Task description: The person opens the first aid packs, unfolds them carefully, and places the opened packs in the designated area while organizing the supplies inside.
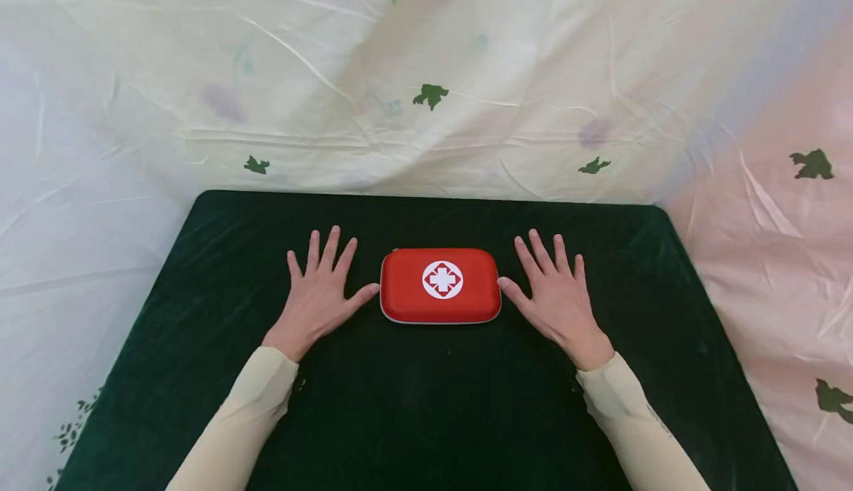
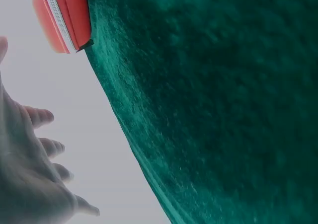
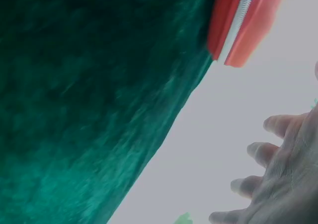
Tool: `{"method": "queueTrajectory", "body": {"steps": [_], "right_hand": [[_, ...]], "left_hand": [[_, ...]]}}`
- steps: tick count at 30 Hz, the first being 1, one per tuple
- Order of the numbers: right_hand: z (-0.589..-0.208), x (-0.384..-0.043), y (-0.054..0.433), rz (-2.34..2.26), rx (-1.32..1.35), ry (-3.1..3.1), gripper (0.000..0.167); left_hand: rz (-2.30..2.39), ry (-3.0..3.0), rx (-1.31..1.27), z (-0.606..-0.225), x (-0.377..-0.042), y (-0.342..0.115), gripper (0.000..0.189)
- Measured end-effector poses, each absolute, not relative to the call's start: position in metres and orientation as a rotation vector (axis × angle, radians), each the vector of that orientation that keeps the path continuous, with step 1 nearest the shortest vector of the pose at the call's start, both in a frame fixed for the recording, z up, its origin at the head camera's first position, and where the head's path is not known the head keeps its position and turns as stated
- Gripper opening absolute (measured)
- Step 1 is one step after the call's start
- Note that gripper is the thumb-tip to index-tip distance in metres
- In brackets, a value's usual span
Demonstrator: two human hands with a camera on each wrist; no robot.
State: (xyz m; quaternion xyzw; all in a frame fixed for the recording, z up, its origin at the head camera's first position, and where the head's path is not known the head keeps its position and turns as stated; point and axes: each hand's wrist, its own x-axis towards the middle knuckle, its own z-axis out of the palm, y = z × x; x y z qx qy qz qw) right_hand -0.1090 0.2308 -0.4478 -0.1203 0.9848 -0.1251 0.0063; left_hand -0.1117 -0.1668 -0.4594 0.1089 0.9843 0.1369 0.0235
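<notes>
A red zippered first-aid case with a white cross emblem lies on the dark green cloth, its zip closed along the side seen in both wrist views. To its left is my left hand, palm down with fingers spread, the thumb tip close to the case's left end. My right hand mirrors it on the other side, fingers straight and spread, thumb tip at the right end. Whether either thumb touches the case I cannot tell. Both wrist views show the palms and the case's zipper apart from the fingers.
Dark green velvety cloth covers the table, whose far edge meets a pale hanging sheet with leaf prints. More of that sheeting hangs at the left and, pinkish, at the right.
</notes>
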Motion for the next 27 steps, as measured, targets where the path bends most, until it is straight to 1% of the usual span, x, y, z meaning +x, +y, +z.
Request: {"method": "queueTrajectory", "body": {"steps": [11,18,27], "right_hand": [[-0.444,-0.105,0.206,-0.453,-0.458,3.050,0.088],[-0.447,-0.109,0.189,-0.461,-0.541,2.984,0.088],[-0.452,-0.116,0.176,-0.398,-0.651,2.943,0.088]], "left_hand": [[0.617,3.009,0.404,-0.456,-0.122,-0.158,0.094],[0.822,2.898,0.546,-0.454,-0.135,-0.156,0.083],[1.136,2.696,0.570,-0.457,-0.155,-0.160,0.067]]}}
